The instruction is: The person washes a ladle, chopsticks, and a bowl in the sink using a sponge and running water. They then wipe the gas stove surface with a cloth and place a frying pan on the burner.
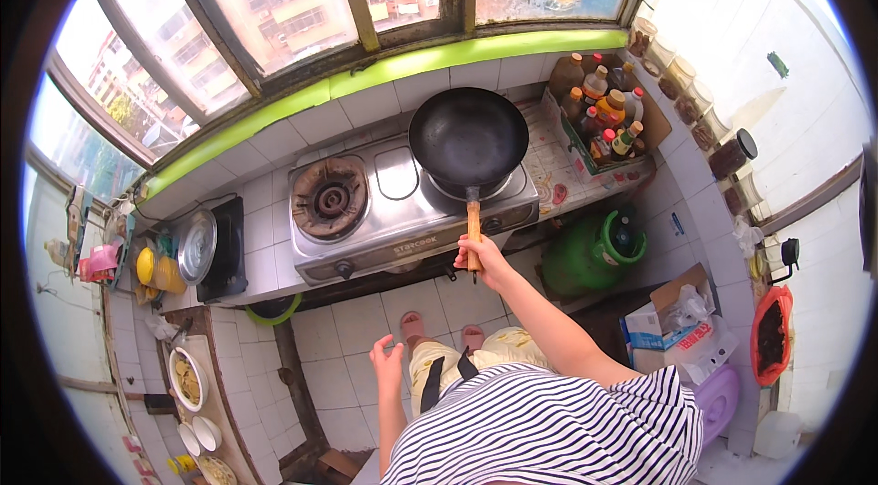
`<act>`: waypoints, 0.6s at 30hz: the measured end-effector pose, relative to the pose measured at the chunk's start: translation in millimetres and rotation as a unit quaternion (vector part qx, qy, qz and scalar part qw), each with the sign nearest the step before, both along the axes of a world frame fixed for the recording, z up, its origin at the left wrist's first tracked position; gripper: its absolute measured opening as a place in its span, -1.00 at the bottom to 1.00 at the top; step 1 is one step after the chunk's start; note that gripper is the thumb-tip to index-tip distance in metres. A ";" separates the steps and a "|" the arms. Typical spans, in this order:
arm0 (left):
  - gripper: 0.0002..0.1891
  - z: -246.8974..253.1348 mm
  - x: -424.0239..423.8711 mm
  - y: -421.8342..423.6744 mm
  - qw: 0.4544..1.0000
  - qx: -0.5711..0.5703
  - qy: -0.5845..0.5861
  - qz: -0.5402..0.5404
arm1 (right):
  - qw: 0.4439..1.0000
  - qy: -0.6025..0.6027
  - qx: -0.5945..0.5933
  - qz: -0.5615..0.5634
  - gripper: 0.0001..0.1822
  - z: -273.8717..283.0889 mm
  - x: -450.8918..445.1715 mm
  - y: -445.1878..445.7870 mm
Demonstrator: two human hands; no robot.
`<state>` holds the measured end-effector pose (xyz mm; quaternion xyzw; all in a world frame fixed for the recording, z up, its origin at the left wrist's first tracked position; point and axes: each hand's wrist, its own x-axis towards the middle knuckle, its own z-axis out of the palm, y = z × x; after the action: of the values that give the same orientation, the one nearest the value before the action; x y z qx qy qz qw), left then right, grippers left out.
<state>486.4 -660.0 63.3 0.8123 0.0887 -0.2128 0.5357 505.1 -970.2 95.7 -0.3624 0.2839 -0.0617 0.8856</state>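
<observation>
My right hand [480, 260] grips the wooden handle [473, 221] of a black wok [469, 137]. The wok sits over the right burner of a stainless steel gas stove [405, 200], its inside bare and dark. Nothing is in my left hand [387, 358], which hangs low beside my body with its fingers apart. A rusty left burner [330, 198] lies uncovered on the stove. One control knob [344, 270] shows on the front panel at the left, another [491, 225] at the right.
A cardboard box of sauce bottles [603, 115] stands right of the stove, above a green gas cylinder [593, 252]. Left are a metal lid [197, 247] and a black induction cooker [230, 245]. A food bowl [188, 379] and white bowls [207, 433] sit lower left.
</observation>
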 end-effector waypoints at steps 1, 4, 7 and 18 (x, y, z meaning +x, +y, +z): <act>-0.63 0.6 -0.8 0.0 1.000 0.000 0.002 0.000 | 1.000 0.000 0.000 -0.002 -0.69 0.1 -0.9 0.1; -0.63 2.7 -3.1 1.1 1.000 -0.001 -0.004 0.000 | 1.000 0.003 -0.014 0.017 -0.67 -1.6 -6.9 -0.5; -0.63 4.6 -4.5 2.1 1.000 0.000 0.000 -0.001 | 0.998 0.023 -0.046 0.037 -0.67 -1.4 -13.9 -1.0; -0.62 6.8 -9.1 5.0 1.000 0.005 0.003 -0.005 | 0.992 0.056 -0.076 0.081 -0.69 16.2 -30.9 4.3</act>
<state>477.3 -655.1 70.1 0.8148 0.0875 -0.2178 0.5301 474.2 -965.8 111.9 -0.4531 0.2975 0.0089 0.8403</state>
